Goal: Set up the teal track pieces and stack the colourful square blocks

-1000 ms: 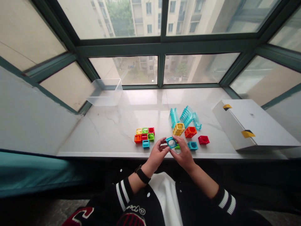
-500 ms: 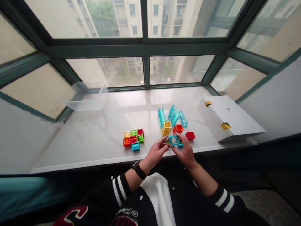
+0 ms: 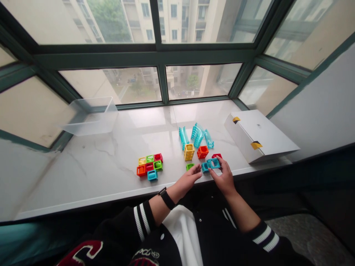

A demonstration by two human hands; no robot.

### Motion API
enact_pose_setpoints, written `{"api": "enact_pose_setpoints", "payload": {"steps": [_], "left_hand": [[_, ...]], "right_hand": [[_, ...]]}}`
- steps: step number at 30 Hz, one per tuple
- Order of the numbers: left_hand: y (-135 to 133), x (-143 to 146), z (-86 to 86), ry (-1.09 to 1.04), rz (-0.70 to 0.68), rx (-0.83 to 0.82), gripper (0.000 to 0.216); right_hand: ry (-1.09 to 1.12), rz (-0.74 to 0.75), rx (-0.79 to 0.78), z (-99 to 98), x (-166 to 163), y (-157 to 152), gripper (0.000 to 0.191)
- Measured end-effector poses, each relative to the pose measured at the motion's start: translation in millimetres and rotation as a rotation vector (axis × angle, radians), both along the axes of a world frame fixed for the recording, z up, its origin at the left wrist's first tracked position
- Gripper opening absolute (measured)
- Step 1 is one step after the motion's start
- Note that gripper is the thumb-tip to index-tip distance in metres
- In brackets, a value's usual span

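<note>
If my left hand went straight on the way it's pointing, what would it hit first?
Most likely the blue toy cube just ahead of the left hand, though the hand may pass above it; depth is unclear.

A bay window [image 3: 203, 83] fills the far side, its dark green frame [image 3: 133, 59] dividing upper from lower panes, with 1 upright between the 2 front halves and more panes angled at each end. Pale daylight gleams on the white, grey-veined sill [image 3: 116, 159]. Outside stand a beige building [image 3: 191, 24] and a green tree [image 3: 111, 20]. The right wall [image 3: 327, 107] and left wall [image 3: 16, 173] are whitish. Teal cloth [image 3: 24, 240] shows at lower left, mottled grey floor [image 3: 307, 232] at lower right.
</note>
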State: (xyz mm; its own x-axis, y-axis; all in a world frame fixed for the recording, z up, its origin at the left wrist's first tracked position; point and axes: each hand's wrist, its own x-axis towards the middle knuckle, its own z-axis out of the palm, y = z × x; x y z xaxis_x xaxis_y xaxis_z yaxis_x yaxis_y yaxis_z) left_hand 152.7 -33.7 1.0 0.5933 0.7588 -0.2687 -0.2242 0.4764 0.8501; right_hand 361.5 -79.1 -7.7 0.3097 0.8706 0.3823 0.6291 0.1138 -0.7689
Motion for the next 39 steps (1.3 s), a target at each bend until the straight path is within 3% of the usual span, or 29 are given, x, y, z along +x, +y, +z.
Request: {"api": "enact_pose_setpoints", "payload": {"steps": [11, 22, 31, 39], "left_hand": [[-1, 19, -18.8, 0.020, 0.002, -0.033, 0.063], [-4, 26, -14.4, -0.031, -0.013, -0.186, 0.065], [-5, 27, -11.3, -0.072, -0.052, -0.149, 0.058], [-4, 28, -4.7, -0.045, -0.074, -0.117, 0.064]], "right_hand": [[0.018, 0.012, -0.087, -15.8, 1, 4, 0.065], [0.060, 0.044, -0.126, -27.3, -5, 7, 0.065], [0.119, 0.039, -0.136, -29.7, -7, 6, 0.065], [0.123, 0.028, -0.141, -26.8, -8, 8, 0.065]]}}
